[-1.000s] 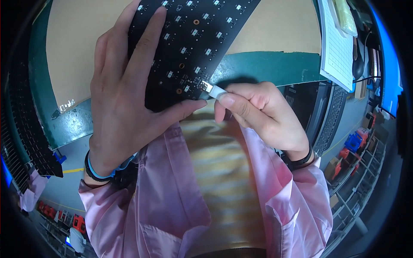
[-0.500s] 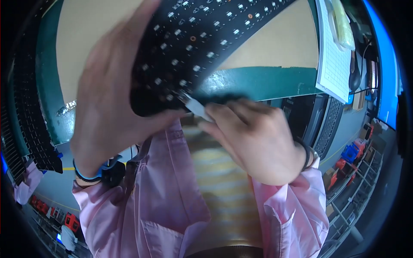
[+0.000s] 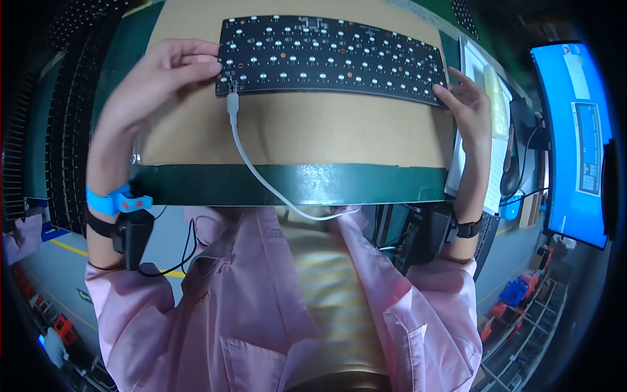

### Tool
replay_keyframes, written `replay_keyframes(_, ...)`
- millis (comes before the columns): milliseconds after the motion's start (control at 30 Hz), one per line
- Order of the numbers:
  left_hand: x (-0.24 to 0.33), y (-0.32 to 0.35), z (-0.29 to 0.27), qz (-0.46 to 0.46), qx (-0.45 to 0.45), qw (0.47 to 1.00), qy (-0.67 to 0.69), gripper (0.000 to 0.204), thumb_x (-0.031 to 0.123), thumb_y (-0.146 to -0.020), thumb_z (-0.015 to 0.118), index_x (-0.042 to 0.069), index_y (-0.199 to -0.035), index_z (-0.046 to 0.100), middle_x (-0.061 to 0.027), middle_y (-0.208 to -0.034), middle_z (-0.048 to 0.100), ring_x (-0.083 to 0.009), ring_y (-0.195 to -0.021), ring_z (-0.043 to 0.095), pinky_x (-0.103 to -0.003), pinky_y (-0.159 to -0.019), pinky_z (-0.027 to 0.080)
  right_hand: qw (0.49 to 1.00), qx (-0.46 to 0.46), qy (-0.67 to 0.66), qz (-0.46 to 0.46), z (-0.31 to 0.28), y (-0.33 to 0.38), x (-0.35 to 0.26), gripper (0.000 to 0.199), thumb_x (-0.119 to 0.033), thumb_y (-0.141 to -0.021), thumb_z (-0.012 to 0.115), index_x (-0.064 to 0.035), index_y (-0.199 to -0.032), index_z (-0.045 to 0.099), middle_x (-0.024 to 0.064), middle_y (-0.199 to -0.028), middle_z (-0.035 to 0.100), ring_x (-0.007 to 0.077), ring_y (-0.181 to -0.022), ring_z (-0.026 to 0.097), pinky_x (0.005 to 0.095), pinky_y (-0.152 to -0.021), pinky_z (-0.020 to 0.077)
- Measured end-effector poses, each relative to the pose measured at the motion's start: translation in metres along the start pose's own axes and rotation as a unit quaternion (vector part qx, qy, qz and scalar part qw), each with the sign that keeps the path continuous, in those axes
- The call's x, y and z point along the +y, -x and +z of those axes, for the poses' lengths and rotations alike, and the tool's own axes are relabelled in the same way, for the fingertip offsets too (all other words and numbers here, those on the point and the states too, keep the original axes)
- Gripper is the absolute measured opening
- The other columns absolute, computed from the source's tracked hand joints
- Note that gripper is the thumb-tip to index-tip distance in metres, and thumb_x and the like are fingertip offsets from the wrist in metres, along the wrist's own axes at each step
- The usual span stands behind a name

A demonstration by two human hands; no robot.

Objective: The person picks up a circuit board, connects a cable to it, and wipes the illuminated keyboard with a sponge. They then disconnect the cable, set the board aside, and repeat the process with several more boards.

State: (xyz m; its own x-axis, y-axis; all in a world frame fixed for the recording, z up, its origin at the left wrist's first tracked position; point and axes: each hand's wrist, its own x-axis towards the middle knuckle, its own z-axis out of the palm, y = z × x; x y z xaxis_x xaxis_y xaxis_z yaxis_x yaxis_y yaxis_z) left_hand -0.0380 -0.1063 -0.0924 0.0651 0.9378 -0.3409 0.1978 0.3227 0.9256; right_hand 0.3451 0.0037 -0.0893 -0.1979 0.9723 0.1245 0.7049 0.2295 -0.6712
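Black circuit board (image 3: 320,60) held at both ends, upper middle of the frame.
The left hand (image 3: 149,81) pinches its left end between thumb and forefinger; the right hand (image 3: 475,110) pinches the right end likewise. A white cable (image 3: 250,164) meets the board's lower-left edge.

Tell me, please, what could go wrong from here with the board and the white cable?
The cable runs from the board down past the near edge of the table, so a snag or tug might strain its plug. Also, the left grip and right grip are at the board's opposite ends, so uneven pressure there could perhaps bend it or let it slip.
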Motion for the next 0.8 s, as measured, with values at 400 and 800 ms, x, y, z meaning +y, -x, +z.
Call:
replay_keyframes(400, 0.05, 0.025, 0.009, 0.518, 0.362, 0.719, -0.29, 0.018, 0.0, -0.079, 0.056, 0.002, -0.097, 0.052, -0.0073, -0.105, 0.055, -0.0076, -0.081, 0.056, -0.02, -0.071, 0.044, 0.92, 0.178, 0.107, -0.332, -0.057, -0.019, -0.034, 0.056, -0.014, -0.063, 0.075, -0.0108, -0.115, 0.054, 0.0059, -0.089, 0.058, 0.0186, -0.079, 0.06, 0.0278, -0.064, 0.0494)
replay_keyframes(800, -0.007, 0.043, 0.057, 0.068, 0.16, 0.926, 0.336, 0.04, -0.005, -0.082, 0.045, 0.0, -0.119, 0.031, -0.0156, -0.103, 0.055, -0.0163, -0.093, 0.057, -0.024, -0.076, 0.048, 0.847, -0.012, 0.417, -0.33, -0.002, -0.023, -0.003, 0.052, 0.002, -0.07, 0.056, -0.0145, -0.119, 0.049, 0.0113, -0.099, 0.051, 0.0285, -0.087, 0.054, 0.0342, -0.073, 0.0446)
